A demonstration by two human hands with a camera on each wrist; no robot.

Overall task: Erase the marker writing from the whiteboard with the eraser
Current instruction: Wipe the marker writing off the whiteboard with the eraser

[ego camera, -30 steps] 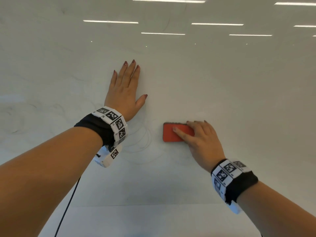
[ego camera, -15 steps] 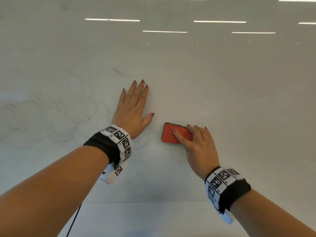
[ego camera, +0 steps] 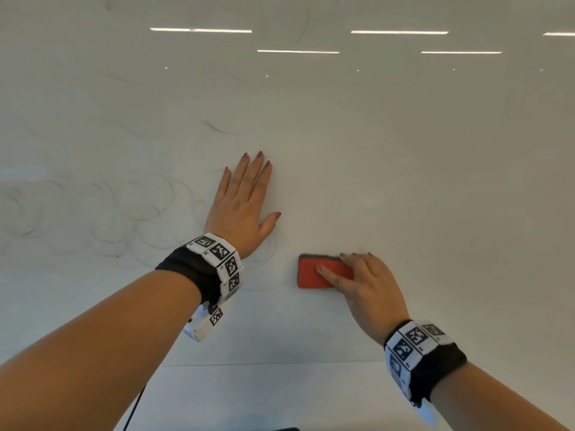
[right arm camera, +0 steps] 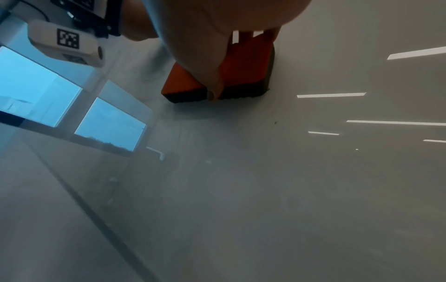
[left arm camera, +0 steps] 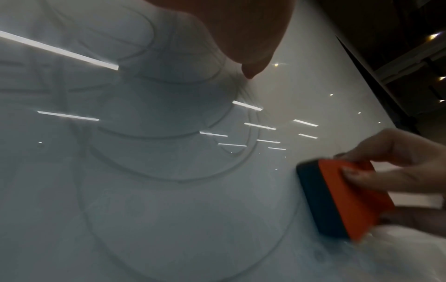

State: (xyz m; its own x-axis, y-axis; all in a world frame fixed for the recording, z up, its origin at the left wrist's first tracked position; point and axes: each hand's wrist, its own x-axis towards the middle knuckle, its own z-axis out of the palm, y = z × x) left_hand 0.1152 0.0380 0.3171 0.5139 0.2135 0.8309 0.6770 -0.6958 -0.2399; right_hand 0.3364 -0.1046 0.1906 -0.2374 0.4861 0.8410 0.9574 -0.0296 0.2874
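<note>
A glossy whiteboard (ego camera: 404, 181) fills the head view. My right hand (ego camera: 361, 281) grips a red eraser (ego camera: 314, 275) with a dark felt pad, holding it flat against the board. In the left wrist view the eraser (left arm camera: 347, 202) sits low on the right, the thumb across its red back. My left hand (ego camera: 242, 203) lies flat on the board with straight fingers, up and left of the eraser. Faint grey curved marker traces (ego camera: 118, 213) spread to the left of that hand, and arcs (left arm camera: 169, 171) show close up in the left wrist view.
The board's lower edge (ego camera: 264, 364) runs across below both wrists. A dark cable (ego camera: 133, 409) hangs under my left forearm. Ceiling lights reflect as bright bars (ego camera: 298, 51) near the top. Window reflections (right arm camera: 48, 91) show on the board in the right wrist view.
The eraser has shifted slightly left and levelled out under my right hand. Both hands sit lower in the head view than a second ago, and more traces show above the left hand.
</note>
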